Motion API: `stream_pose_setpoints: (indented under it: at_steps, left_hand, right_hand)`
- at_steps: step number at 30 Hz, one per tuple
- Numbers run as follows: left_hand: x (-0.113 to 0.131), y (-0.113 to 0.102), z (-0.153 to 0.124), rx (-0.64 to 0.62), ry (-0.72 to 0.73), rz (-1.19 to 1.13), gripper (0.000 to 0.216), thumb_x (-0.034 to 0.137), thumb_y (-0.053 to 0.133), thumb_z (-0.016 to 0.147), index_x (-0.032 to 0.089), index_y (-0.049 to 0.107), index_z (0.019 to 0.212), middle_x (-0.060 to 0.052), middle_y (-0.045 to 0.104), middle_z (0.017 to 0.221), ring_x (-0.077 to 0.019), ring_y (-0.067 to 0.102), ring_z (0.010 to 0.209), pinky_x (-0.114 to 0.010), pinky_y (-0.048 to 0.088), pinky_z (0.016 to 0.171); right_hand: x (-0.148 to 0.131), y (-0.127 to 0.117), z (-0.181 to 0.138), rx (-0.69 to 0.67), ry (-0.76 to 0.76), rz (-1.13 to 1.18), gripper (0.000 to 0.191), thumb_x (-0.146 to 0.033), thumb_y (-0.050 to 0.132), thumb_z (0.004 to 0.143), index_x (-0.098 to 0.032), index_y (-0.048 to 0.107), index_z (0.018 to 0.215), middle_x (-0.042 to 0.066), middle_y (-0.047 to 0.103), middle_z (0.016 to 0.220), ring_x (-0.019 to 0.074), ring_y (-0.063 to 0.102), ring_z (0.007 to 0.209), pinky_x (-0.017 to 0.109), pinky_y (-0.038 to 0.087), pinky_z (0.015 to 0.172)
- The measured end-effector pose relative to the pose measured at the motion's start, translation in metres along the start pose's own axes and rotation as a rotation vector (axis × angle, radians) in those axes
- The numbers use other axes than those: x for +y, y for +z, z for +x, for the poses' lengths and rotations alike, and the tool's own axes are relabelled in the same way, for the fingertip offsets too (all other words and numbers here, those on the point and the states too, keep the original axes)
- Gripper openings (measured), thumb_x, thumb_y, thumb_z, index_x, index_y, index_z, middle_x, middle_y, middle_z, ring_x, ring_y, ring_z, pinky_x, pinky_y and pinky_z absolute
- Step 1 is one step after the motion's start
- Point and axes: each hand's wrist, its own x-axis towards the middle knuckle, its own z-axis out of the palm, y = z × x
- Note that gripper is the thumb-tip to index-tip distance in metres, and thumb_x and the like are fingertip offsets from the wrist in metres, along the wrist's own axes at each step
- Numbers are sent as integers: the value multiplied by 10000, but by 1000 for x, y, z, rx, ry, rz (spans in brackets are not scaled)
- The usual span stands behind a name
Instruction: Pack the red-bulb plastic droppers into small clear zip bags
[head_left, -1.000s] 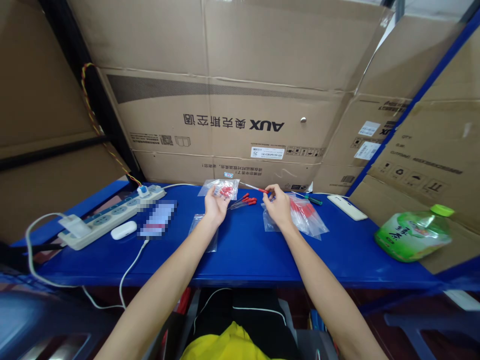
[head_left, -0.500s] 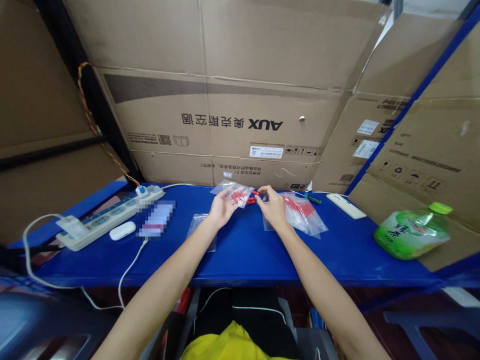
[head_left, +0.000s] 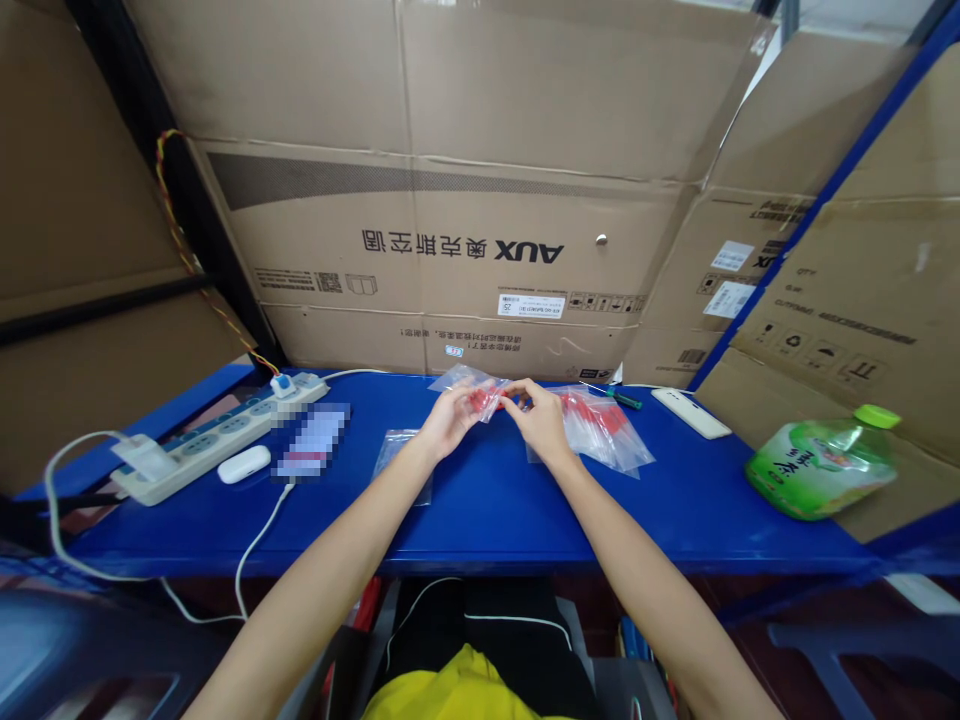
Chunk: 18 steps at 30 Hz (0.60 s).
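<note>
My left hand (head_left: 450,420) is closed on a clear plastic zip bag (head_left: 461,376) above the back middle of the table. Small red pieces (head_left: 484,399) show inside the bag, too small to identify. My right hand (head_left: 541,420) meets the bag's right side, thumb and fingers pinched together; what sits between those fingertips is hidden. Just right of this hand lies a fanned pile of clear bags with red contents (head_left: 600,425). Nearer my left forearm rests another flat clear bag (head_left: 395,447), partly covered by the arm.
On the blue table (head_left: 487,520) lie a white power strip (head_left: 217,440), a white case (head_left: 244,464) and a phone (head_left: 315,440) on a cable. To the right are a green-handled screwdriver (head_left: 624,400), a white device (head_left: 690,413) and a green bottle (head_left: 821,465). Cardboard (head_left: 450,230) walls the back.
My right hand has moved left with a red piece, bringing its fingertips to the bag. The bag and my left hand have shifted slightly right.
</note>
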Motion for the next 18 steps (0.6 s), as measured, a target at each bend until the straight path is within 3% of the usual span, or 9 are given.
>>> stream_pose_setpoints:
  at_steps: [8,14,18]
  left_hand:
    - [-6,4,-3,-13,29,97,464,-51,722,777,144,693,1197,-137,804,1087,-198,783,836,-310,624,826]
    - [-8,4,-4,-70,22,151,454,-33,732,780,144,708,1198,-137,807,1093,-206,784,887,-310,623,855]
    - [-7,5,-5,-17,-17,118,475,-49,708,789,147,669,1220,-140,800,1113,-198,784,868,-315,629,848]
  right_hand:
    - [-2,3,-2,37,53,-30,100,-338,630,903,-240,641,917,28,751,892,189,648,707,327,517,741]
    - [4,7,-1,76,177,76,326,-420,660,870,-237,572,1125,25,731,922,166,618,637,301,502,665]
    - [6,8,0,32,180,87,297,-508,640,910,-231,630,1017,38,735,897,173,625,655,299,502,660]
